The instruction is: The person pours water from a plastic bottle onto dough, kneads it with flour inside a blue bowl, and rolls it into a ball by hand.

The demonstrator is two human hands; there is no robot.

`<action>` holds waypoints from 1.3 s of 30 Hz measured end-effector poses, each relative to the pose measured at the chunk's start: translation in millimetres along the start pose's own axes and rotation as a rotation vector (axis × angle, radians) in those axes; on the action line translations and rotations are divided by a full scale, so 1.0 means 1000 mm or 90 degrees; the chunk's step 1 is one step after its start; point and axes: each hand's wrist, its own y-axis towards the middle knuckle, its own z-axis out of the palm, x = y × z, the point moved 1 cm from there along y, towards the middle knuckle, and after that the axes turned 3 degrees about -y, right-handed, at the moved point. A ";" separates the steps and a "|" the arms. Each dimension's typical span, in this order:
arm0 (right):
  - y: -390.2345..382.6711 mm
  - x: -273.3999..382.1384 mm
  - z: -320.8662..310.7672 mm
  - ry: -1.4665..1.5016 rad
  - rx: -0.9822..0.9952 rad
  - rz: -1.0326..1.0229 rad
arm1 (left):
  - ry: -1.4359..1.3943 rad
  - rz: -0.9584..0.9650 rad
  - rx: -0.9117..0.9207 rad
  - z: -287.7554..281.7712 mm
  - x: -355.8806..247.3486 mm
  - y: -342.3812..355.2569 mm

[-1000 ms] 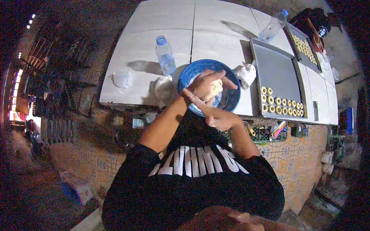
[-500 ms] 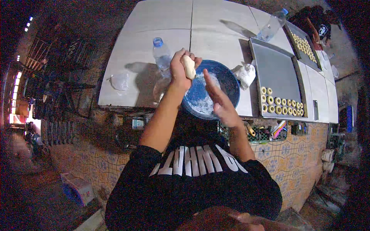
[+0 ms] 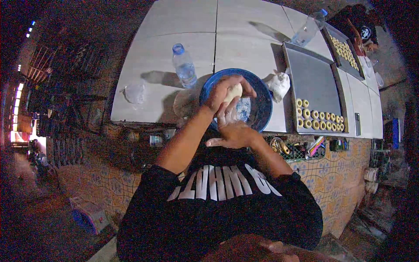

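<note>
Over a blue plastic bowl [image 3: 257, 109] dusted with white powder, my left hand [image 3: 220, 89] is closed around a pale lump of dough [image 3: 233, 91]. My right hand [image 3: 231, 129] is just below it at the bowl's near side, fingers stretched upward toward the underside of the dough and thumb sticking out to the left; whether its fingertips touch the dough is hard to tell. A white bag [image 3: 279, 87] lies right of the bowl, beside a metal tray [image 3: 312, 78] with rows of small pale dough rings along its near end.
On the tiled table [image 3: 240, 35] stand a water bottle [image 3: 184, 65], a larger bottle [image 3: 305, 31] and a crumpled plastic bag [image 3: 134, 92]. A second tray [image 3: 329, 32] of rings is near another person [image 3: 349, 17] at top right. A crate [image 3: 299, 153] sits below the table edge.
Half a second ago my left hand held the dough upright left of the bowl; it is now tipped back over the bowl. My right hand has moved left, in under the dough.
</note>
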 end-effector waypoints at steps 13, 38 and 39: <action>-0.003 -0.034 -0.022 0.590 -0.637 -0.171 | 0.322 0.199 -0.615 0.018 -0.009 0.014; 0.020 -0.043 -0.001 0.926 -0.570 -0.086 | 0.278 0.229 -0.235 0.056 -0.018 0.005; 0.016 -0.034 -0.004 0.962 -0.536 -0.055 | 0.258 0.266 -0.258 0.058 -0.022 0.006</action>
